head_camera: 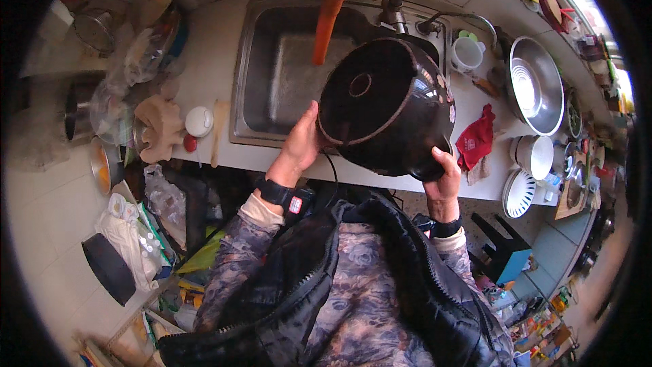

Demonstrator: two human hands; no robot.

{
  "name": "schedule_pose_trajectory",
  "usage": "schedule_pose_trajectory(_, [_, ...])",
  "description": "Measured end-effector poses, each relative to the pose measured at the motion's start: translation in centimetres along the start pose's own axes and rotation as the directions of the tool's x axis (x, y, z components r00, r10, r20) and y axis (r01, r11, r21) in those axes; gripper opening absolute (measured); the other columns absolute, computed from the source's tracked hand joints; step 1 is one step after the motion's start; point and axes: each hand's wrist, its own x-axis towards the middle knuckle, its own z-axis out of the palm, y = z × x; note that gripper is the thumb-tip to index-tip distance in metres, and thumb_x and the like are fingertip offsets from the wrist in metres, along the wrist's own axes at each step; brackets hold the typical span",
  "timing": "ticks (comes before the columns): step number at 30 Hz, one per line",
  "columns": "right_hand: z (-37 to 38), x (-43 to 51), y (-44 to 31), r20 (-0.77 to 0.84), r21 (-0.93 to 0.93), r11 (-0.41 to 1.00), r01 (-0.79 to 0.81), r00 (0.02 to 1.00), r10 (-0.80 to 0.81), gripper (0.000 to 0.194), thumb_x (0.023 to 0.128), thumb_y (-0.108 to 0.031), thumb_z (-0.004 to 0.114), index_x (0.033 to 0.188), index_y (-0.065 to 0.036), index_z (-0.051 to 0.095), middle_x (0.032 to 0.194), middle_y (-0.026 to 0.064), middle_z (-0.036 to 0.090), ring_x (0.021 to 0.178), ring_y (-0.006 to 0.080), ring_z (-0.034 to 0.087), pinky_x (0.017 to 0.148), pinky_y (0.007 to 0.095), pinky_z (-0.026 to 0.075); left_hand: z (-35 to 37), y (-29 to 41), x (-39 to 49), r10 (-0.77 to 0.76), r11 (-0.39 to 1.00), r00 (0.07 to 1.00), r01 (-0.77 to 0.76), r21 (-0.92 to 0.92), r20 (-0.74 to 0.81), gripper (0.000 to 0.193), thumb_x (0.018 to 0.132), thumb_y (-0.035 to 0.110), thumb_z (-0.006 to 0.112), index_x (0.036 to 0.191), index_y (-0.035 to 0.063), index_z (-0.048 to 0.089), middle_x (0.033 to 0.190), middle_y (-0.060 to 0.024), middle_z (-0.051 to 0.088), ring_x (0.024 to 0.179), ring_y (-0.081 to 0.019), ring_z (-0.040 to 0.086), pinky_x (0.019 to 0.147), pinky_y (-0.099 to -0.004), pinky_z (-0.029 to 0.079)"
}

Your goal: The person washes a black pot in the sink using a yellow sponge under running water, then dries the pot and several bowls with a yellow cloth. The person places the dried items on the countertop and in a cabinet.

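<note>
A dark glazed pot (387, 107) is tipped on its side over the front right of the steel sink, its ringed base turned to the left. My left hand (301, 137) holds its left lower edge, thumb up along the base. On the right, my right hand (444, 171) grips the pot near a rounded projection, with the thumb on top. The fingers behind the pot are hidden. Above the sink basin (300, 81) hangs the faucet's orange spout (329, 28), left of the pot; no water is seen flowing.
Right of the sink lie a red cloth (477, 137), a large steel bowl (536, 85), a white measuring cup (467, 53), stacked bowls (535, 157) and a slotted white dish (519, 193). A round white lid-like item (199, 121) and a wooden strip (220, 132) lie to the left.
</note>
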Motion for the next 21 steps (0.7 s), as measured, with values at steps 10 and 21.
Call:
schedule_pose_trajectory(10, [3.9, 2.1, 0.3, 0.019, -0.233, 0.972, 0.040, 0.999, -0.036, 0.049, 0.070, -0.007, 0.054, 0.118, 0.002, 0.049, 0.110, 0.0120, 0.058, 0.101, 0.0239, 0.056, 0.092, 0.0330, 0.042, -2.3, -1.8, 1.5, -0.139, 0.982, 0.968, 0.106, -0.158, -0.210, 0.041, 0.094, 0.031, 0.043, 0.125, 0.0056, 0.048, 0.118, -0.0079, 0.057, 0.112, -0.0228, 0.052, 0.098, -0.0392, 0.038])
schedule_pose_trajectory(21, [3.7, 3.7, 0.7, -0.042, -0.161, 0.987, 0.010, 0.999, -0.017, 0.050, 0.069, -0.004, 0.052, 0.119, 0.001, 0.050, 0.108, 0.0123, 0.059, 0.101, 0.0254, 0.056, 0.093, 0.0350, 0.043, -4.2, -0.7, -0.5, -0.030, 0.999, 0.964, 0.026, -0.020, -0.265, 0.041, 0.088, 0.028, 0.052, 0.125, 0.0115, 0.049, 0.115, -0.0047, 0.057, 0.110, -0.0213, 0.052, 0.090, -0.0382, 0.038])
